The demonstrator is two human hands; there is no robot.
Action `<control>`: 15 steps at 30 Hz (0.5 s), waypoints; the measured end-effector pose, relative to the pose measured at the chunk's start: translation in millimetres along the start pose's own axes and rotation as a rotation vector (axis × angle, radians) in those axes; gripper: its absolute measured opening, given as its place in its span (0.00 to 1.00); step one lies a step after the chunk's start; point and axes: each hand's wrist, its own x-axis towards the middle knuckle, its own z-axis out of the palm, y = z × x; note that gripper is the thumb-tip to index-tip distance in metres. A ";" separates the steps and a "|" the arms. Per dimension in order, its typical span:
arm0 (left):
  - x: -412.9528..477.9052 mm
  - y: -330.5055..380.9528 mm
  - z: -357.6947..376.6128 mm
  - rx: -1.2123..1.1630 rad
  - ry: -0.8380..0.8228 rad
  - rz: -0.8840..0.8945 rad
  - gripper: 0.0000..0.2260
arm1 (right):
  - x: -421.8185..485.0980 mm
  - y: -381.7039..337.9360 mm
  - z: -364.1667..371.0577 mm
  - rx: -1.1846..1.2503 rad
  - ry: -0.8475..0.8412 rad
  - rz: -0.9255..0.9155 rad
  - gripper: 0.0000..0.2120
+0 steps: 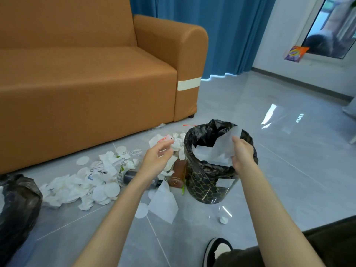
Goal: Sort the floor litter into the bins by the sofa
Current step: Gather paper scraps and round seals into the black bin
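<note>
A black-lined bin (204, 187) with a gold honeycomb pattern stands on the floor right of the sofa. My right hand (243, 153) grips a white sheet of paper (217, 149) over the bin's mouth. My left hand (156, 158) hovers with relaxed fingers above the litter and holds nothing. A heap of white tissues and paper scraps (92, 182) lies in front of the sofa. Within the heap are a dark can (130, 175) and a brown bottle (177, 174). A second black-bagged bin (17, 209) sits at the left edge.
The orange sofa (86, 83) fills the left and back. A flat white sheet (163, 203) and a round pad lie near my left forearm. A small paper ball (223, 220) lies right of the bin. My shoe (215, 251) is at the bottom right. Blue curtains hang behind.
</note>
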 end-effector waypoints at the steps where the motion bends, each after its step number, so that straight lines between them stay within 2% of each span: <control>1: -0.7 -1.3 0.7 0.008 -0.004 -0.012 0.15 | 0.2 3.0 1.0 -0.047 -0.028 0.003 0.28; 4: -1.8 -4.7 3.1 0.013 0.007 -0.045 0.15 | -4.9 8.1 4.0 -0.244 -0.020 -0.115 0.29; 8: -4.7 -12.0 1.9 -0.002 0.033 -0.067 0.14 | -18.7 5.3 14.6 -0.385 0.030 -0.385 0.23; 11: -5.6 -25.5 -3.2 -0.024 0.082 -0.129 0.14 | -29.9 7.1 33.1 -0.366 -0.055 -0.482 0.17; 15: -10.0 -45.0 -14.8 -0.042 0.156 -0.215 0.14 | -45.5 27.2 62.8 -0.403 -0.241 -0.513 0.13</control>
